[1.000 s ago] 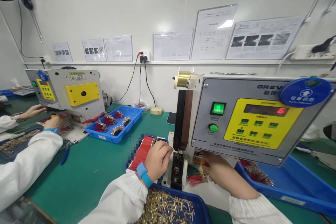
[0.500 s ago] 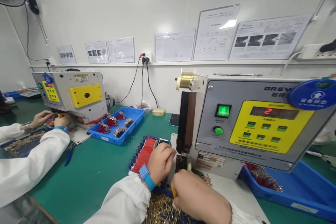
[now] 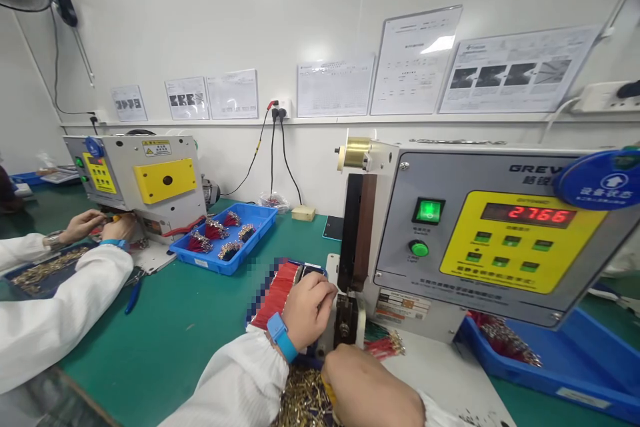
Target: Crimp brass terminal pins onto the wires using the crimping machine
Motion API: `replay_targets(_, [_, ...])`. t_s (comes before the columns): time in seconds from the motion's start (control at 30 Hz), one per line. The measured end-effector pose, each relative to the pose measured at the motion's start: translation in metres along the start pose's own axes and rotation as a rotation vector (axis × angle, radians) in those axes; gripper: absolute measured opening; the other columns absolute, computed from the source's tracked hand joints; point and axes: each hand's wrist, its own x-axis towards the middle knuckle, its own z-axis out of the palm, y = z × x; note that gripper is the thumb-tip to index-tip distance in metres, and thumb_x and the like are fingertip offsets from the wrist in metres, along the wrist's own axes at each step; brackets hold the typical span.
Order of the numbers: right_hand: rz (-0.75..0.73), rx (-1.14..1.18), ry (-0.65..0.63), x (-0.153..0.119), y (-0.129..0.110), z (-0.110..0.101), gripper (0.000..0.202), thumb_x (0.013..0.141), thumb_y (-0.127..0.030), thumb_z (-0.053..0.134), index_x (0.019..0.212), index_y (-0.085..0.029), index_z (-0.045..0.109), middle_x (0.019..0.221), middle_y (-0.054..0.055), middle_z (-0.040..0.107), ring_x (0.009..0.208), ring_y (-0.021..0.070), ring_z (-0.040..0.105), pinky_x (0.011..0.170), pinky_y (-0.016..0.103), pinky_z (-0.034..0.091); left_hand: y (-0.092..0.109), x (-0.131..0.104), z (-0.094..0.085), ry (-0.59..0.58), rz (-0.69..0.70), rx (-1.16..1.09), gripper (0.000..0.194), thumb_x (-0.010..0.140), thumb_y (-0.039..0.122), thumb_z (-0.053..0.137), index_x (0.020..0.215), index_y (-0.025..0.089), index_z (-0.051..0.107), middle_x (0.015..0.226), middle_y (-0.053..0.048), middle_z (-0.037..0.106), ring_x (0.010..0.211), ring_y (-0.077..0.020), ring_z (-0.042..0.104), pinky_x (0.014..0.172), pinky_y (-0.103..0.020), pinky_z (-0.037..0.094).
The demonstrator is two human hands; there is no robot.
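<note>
My left hand (image 3: pixel 309 310), a blue band on its wrist, is closed with fingertips pinched beside the crimping die (image 3: pixel 345 320) of the grey machine (image 3: pixel 450 240). Whatever those fingers hold is too small to make out. Below the die my right hand (image 3: pixel 373 383) is curled around a yellow-handled tool (image 3: pixel 329 388), its working end hidden. Underneath both hands lies a heap of loose brass terminals (image 3: pixel 303 397) in a tray. Bundled red wires (image 3: pixel 277 290) lie to the left of my left hand. Red and green wires with metal ends (image 3: pixel 384 341) rest on the machine base.
A blue tray (image 3: pixel 235 260) with several wire bundles stands left of centre, and another blue tray (image 3: pixel 575 373) at right. A co-worker's hands (image 3: pixel 113 230) work at a second machine (image 3: pixel 165 180). Blue-handled pliers (image 3: pixel 133 297) lie on the green table (image 3: pixel 190 347).
My right hand has moved down and slightly left, uncovering the die and the wires behind it. My left hand stays put. The machine's display has gone from 2 to 2766.
</note>
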Motion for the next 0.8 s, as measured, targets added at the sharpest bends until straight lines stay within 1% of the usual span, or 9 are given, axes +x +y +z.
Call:
replay_targets(0.13, [0.02, 0.107, 0.043, -0.003, 0.01, -0.001, 0.019, 0.065, -0.003, 0.057, 0.068, -0.016, 0.07, 0.078, 0.013, 0.073, 0.074, 0.0282, 0.07, 0.051, 0.027, 0.04, 0.0, 0.0, -0.001, -0.001, 0.002, 0.006, 0.015, 0.091, 0.014, 0.045, 0.091, 0.018, 0.06, 0.089, -0.006, 0.058, 0.084, -0.0169, 0.057, 0.074, -0.028, 0.047])
replay_targets(0.2, [0.01, 0.204, 0.064, -0.004, 0.018, -0.002, 0.016, 0.062, -0.003, 0.056, 0.062, -0.017, 0.063, 0.071, 0.009, 0.071, 0.069, 0.0256, 0.069, 0.049, 0.025, 0.038, 0.001, 0.0, -0.002, -0.008, 0.001, 0.011, 0.015, 0.09, 0.013, 0.045, 0.09, 0.018, 0.06, 0.089, -0.006, 0.058, 0.084, -0.017, 0.056, 0.074, -0.028, 0.047])
replay_targets(0.27, [0.032, 0.353, 0.003, -0.006, 0.025, -0.003, 0.015, 0.06, -0.004, 0.053, 0.06, -0.019, 0.055, 0.057, 0.003, 0.065, 0.057, 0.0209, 0.067, 0.044, 0.023, 0.038, 0.001, 0.0, -0.002, -0.012, 0.001, 0.015, 0.016, 0.09, 0.013, 0.045, 0.091, 0.018, 0.06, 0.089, -0.006, 0.058, 0.083, -0.017, 0.056, 0.073, -0.028, 0.047])
replay_targets(0.37, [0.087, 0.608, -0.168, -0.007, 0.036, -0.004, 0.016, 0.06, -0.005, 0.048, 0.061, -0.022, 0.048, 0.044, -0.005, 0.054, 0.04, 0.0139, 0.058, 0.036, 0.018, 0.037, 0.002, 0.0, -0.002, -0.009, 0.003, 0.016, 0.016, 0.091, 0.014, 0.045, 0.091, 0.018, 0.06, 0.089, -0.006, 0.058, 0.083, -0.0168, 0.056, 0.073, -0.028, 0.047])
replay_targets(0.5, [0.045, 0.81, -0.217, -0.003, 0.046, -0.003, 0.014, 0.059, -0.008, 0.048, 0.06, -0.021, 0.048, 0.048, -0.006, 0.056, 0.036, 0.0082, 0.051, 0.032, 0.014, 0.036, 0.0, 0.0, 0.0, -0.001, 0.007, 0.006, 0.015, 0.091, 0.014, 0.045, 0.091, 0.018, 0.059, 0.089, -0.005, 0.058, 0.083, -0.0165, 0.056, 0.074, -0.028, 0.047])
replay_targets(0.6, [0.003, 0.903, -0.24, 0.001, 0.053, -0.001, 0.008, 0.061, -0.011, 0.056, 0.061, -0.019, 0.054, 0.05, -0.005, 0.058, 0.037, 0.0067, 0.05, 0.034, 0.014, 0.038, -0.001, -0.001, 0.001, -0.006, 0.008, -0.003, 0.015, 0.091, 0.013, 0.045, 0.091, 0.019, 0.059, 0.09, -0.005, 0.058, 0.084, -0.0164, 0.056, 0.075, -0.027, 0.047])
replay_targets(0.67, [-0.05, 1.009, -0.225, 0.003, 0.058, -0.001, 0.006, 0.061, -0.015, 0.064, 0.063, -0.018, 0.059, 0.049, -0.006, 0.056, 0.039, 0.0069, 0.05, 0.037, 0.015, 0.041, -0.002, -0.001, 0.001, -0.005, 0.003, -0.006, 0.015, 0.091, 0.013, 0.046, 0.092, 0.019, 0.059, 0.09, -0.005, 0.058, 0.084, -0.0163, 0.057, 0.075, -0.027, 0.047])
replay_targets(0.7, [-0.082, 1.076, -0.194, 0.003, 0.062, -0.001, 0.007, 0.061, -0.017, 0.067, 0.065, -0.017, 0.062, 0.05, -0.006, 0.056, 0.04, 0.0069, 0.05, 0.039, 0.015, 0.042, -0.002, -0.001, 0.001, -0.005, 0.0, -0.005, 0.015, 0.091, 0.013, 0.046, 0.092, 0.019, 0.059, 0.09, -0.005, 0.058, 0.085, -0.0164, 0.057, 0.075, -0.028, 0.047])
replay_targets(0.8, [-0.146, 1.291, -0.036, 0.002, 0.073, -0.005, 0.013, 0.061, -0.022, 0.072, 0.071, -0.016, 0.066, 0.056, -0.004, 0.06, 0.044, 0.0059, 0.051, 0.045, 0.016, 0.045, -0.002, -0.001, 0.001, -0.007, -0.006, -0.002, 0.015, 0.09, 0.013, 0.046, 0.092, 0.019, 0.059, 0.09, -0.005, 0.059, 0.085, -0.0166, 0.057, 0.075, -0.028, 0.047])
